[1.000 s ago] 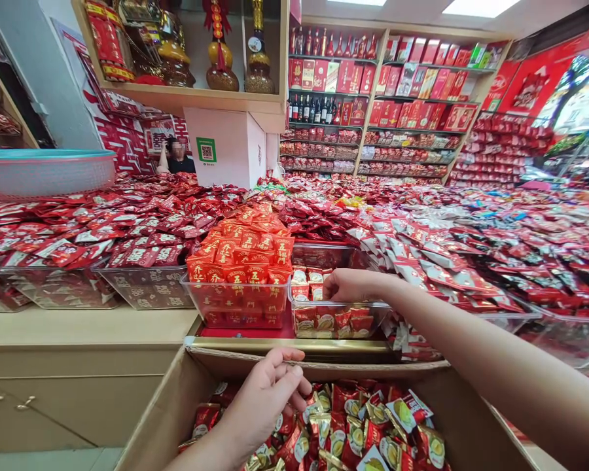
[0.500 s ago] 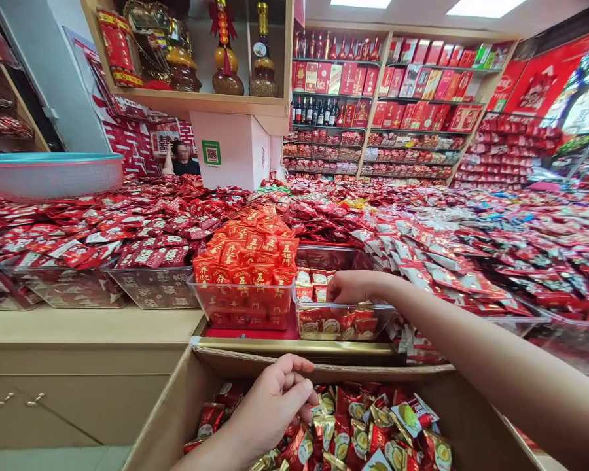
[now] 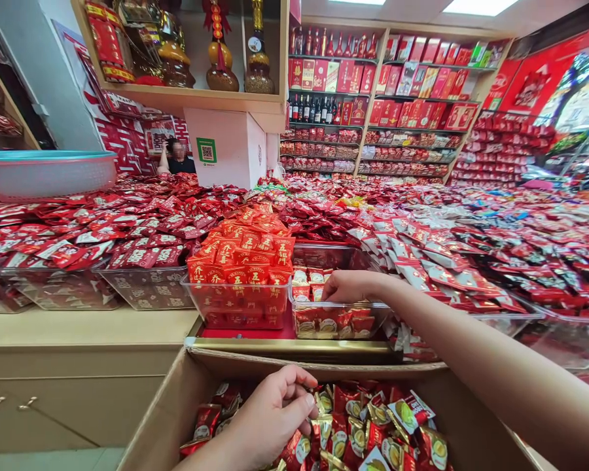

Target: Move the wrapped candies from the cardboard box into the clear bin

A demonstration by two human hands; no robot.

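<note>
My right hand (image 3: 349,286) reaches into a clear plastic bin (image 3: 341,332) of small red and gold wrapped candies (image 3: 302,289) with durian pictures. Its fingers are bent down and pressed together, and their tips are hidden among the packets, so what they grip cannot be made out. Below, my left hand (image 3: 277,412) hovers over an open cardboard box (image 3: 152,409) with a loose heap of the same durian candies (image 3: 358,432). The left fingers curl loosely, thumb apart from the index finger, with nothing visible between them.
Left of the durian bin stands a bin of orange-red packets (image 3: 245,261). White and red packets (image 3: 432,261) are heaped to the right. A blue-rimmed basket (image 3: 44,175) rests on the heap at left. Behind the counter a person (image 3: 179,157) is partly visible. Bottle shelves (image 3: 334,82) line the back.
The view has shifted slightly to the right. My right hand has sunk a little and moved slightly left within the bin; my left hand stays nearly in place over the box.
</note>
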